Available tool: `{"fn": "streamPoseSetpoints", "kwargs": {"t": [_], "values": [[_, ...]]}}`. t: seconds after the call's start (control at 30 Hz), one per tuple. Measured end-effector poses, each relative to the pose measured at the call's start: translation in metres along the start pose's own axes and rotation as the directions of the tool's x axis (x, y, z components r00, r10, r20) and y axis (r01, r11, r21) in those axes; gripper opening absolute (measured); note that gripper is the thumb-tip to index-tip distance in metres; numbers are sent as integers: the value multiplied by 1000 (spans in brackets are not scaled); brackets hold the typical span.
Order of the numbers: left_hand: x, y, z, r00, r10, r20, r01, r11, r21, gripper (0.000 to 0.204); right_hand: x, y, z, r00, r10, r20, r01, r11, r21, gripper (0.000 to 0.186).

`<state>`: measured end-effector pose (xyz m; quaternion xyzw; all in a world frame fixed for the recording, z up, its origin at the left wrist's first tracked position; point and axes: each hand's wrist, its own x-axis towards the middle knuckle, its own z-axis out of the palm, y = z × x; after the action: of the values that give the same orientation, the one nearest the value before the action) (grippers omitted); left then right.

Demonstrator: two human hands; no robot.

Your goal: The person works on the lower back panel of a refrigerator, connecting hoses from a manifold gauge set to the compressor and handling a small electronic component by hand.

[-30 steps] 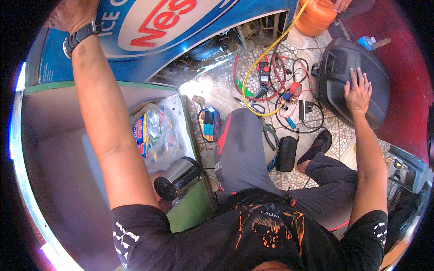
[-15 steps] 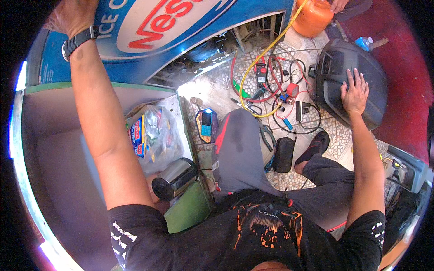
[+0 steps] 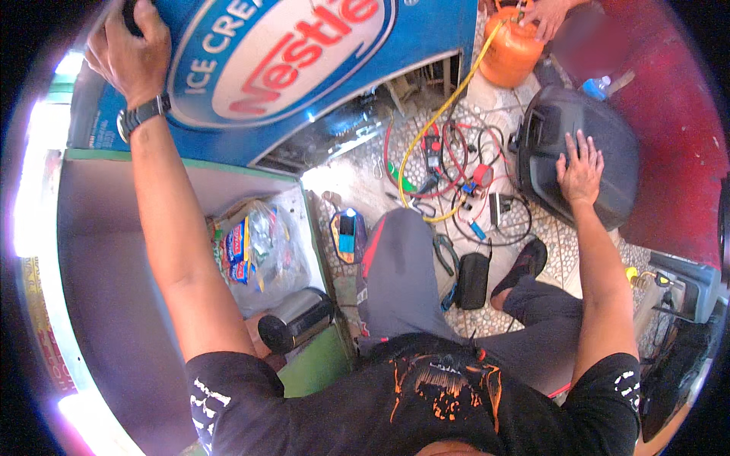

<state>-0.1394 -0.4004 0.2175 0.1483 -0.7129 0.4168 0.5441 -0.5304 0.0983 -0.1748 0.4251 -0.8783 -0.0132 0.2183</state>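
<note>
My left hand [image 3: 131, 55], a dark watch on its wrist, is curled at the upper left edge of a blue chest freezer [image 3: 426, 30]. A dark gap shows between its thumb and fingers, and part of the hand is cut off by the picture's rim. My right hand [image 3: 582, 169] lies flat, fingers spread, on a black hard-shell top box [image 3: 544, 163] standing on the floor. An opening along the freezer's lower side shows dark machinery [image 3: 342, 121] inside.
Another person's hand [image 3: 544, 17] touches an orange gas cylinder [image 3: 509, 61]; a yellow hose [image 3: 441, 106] runs from it. Hoses, a red clamp meter [image 3: 432, 146], pliers [image 3: 445, 254] and a black pouch [image 3: 473, 281] lie on the tiles. Left: a phone [image 3: 347, 234], plastic bag [image 3: 277, 247] and metal tumbler [image 3: 296, 319].
The view has shifted, bringing more of the freezer's front and my left hand into sight. My right hand still rests on the top box, and the other person's hand shows more fully on the cylinder.
</note>
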Motion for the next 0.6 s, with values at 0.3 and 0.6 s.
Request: {"fn": "streamPoseSetpoints", "kwargs": {"t": [0.3, 0.6], "values": [[-3, -27, -24, 975, -209, -77, 222, 916, 335, 40, 6, -7, -10, 998, 2, 60, -8, 995, 99, 58], [28, -56, -42, 936, -252, 247, 188, 948, 255, 36, 12, -1, -14, 995, -41, 88, 28, 989, 145, 61]]}}
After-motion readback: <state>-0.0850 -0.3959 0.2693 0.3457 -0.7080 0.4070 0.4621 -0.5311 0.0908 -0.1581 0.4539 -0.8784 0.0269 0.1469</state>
